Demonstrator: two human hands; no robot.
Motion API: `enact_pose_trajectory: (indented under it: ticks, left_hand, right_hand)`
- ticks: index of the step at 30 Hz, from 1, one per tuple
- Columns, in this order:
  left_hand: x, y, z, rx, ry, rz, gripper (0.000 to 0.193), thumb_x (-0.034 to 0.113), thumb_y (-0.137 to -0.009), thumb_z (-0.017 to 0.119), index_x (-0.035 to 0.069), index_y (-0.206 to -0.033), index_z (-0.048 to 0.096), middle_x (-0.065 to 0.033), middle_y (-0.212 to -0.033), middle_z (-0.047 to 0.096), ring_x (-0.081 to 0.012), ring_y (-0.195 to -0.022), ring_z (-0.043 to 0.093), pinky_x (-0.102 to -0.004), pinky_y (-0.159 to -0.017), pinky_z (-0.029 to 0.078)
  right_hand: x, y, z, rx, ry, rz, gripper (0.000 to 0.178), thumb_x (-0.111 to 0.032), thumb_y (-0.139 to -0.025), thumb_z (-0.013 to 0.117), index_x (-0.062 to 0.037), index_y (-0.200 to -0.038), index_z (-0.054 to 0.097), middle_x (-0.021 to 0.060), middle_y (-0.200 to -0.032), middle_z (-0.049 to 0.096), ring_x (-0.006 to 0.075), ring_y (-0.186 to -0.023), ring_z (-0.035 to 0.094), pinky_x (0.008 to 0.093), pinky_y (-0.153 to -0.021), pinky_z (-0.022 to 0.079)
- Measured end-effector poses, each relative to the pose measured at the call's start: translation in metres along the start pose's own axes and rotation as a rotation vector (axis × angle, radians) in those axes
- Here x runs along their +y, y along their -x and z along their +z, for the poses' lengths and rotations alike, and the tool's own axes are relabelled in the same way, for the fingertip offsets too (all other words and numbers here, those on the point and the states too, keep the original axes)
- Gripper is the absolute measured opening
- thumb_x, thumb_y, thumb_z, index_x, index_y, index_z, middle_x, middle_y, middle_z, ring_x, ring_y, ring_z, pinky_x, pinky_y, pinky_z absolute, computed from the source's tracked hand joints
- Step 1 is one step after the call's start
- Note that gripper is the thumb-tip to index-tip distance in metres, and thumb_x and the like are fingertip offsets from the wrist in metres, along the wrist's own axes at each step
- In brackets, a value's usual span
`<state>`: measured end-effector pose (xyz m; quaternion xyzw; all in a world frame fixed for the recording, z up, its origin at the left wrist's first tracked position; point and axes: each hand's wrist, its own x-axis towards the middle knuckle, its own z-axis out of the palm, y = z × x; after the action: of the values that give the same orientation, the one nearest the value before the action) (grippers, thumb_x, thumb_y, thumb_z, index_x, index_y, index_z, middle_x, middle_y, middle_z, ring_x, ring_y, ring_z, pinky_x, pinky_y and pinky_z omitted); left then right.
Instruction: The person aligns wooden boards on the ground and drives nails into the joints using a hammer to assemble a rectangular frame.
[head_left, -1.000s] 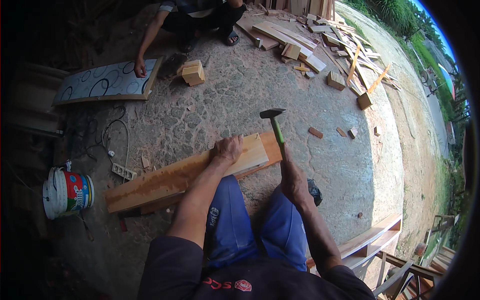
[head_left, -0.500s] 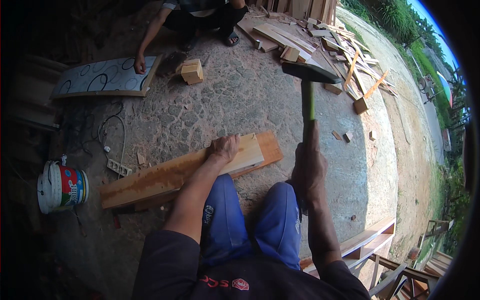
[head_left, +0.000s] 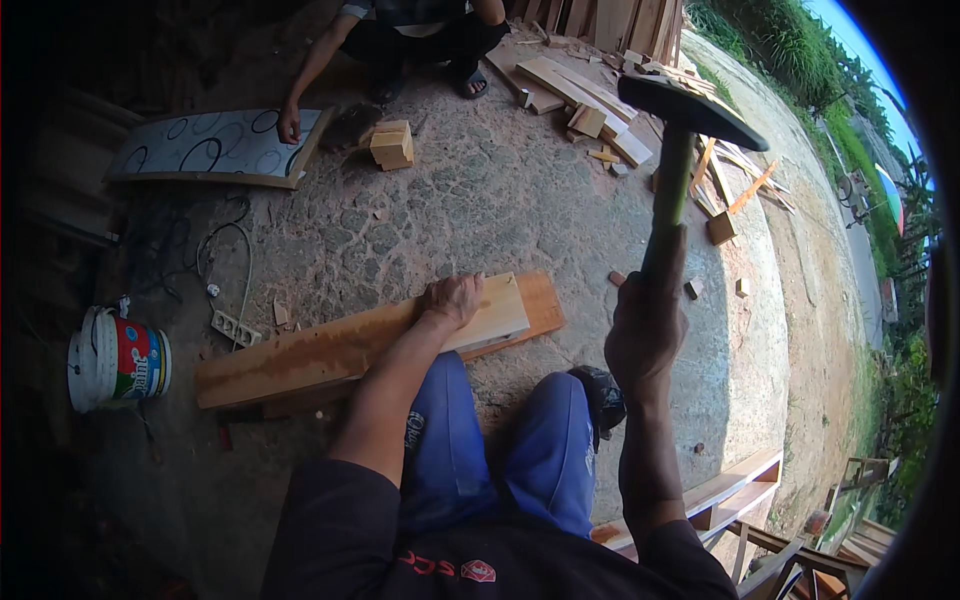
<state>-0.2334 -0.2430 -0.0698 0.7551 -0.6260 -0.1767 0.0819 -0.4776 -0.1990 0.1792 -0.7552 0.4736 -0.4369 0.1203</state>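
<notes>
With my right hand (head_left: 648, 335) closed round its green handle, a hammer (head_left: 692, 112) is raised at the right, its dark head uppermost. My left hand (head_left: 452, 300) presses on a long wooden board (head_left: 300, 350), fingers curled over its far edge near the right end. Under that board lies a second, redder plank (head_left: 542, 302), whose end sticks out to the right. A small nail-like point (head_left: 510, 282) shows at the upper board's far right corner; it is too small to make out surely.
A person squats at the far side, one hand (head_left: 289, 124) on a circle-patterned panel (head_left: 200, 150). Wood blocks (head_left: 392, 146) stand nearby. Timber scraps (head_left: 570, 85) lie far right. At left are a paint bucket (head_left: 120, 360) and a power strip (head_left: 236, 328); a wooden frame (head_left: 740, 490) lies near right.
My right hand has lifted the hammer higher and moved it to the right. The left hand stays on the board. My view has shifted slightly.
</notes>
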Motion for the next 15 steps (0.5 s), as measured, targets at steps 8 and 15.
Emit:
enact_pose_trajectory:
  ticks: [8,15]
  left_hand:
    - [0.039,0.010,0.017,-0.065,0.080,0.027,0.050,0.043,-0.104,0.033,0.011,-0.103,0.071,-0.0226,-0.095,0.072,-0.0427,-0.094,0.070,-0.0551,-0.090,0.052]
    - [-0.001,-0.002,0.004,0.082,0.056,-0.049,0.043,0.040,-0.104,0.037,0.009,-0.103,0.066,-0.0239,-0.091,0.072,-0.0428,-0.090,0.070,-0.0563,-0.085,0.053]
  right_hand:
    - [0.150,0.153,0.080,-0.533,0.030,0.239,0.063,-0.004,-0.097,0.053,-0.0094,-0.155,0.032,0.0339,-0.090,0.063,0.0479,-0.075,0.064,0.0526,-0.062,0.050]
    - [0.009,0.001,-0.016,0.129,-0.247,-0.054,0.046,0.002,-0.092,0.055,-0.0049,-0.134,0.038,0.0179,-0.086,0.059,0.0294,-0.066,0.057,0.0378,-0.057,0.045]
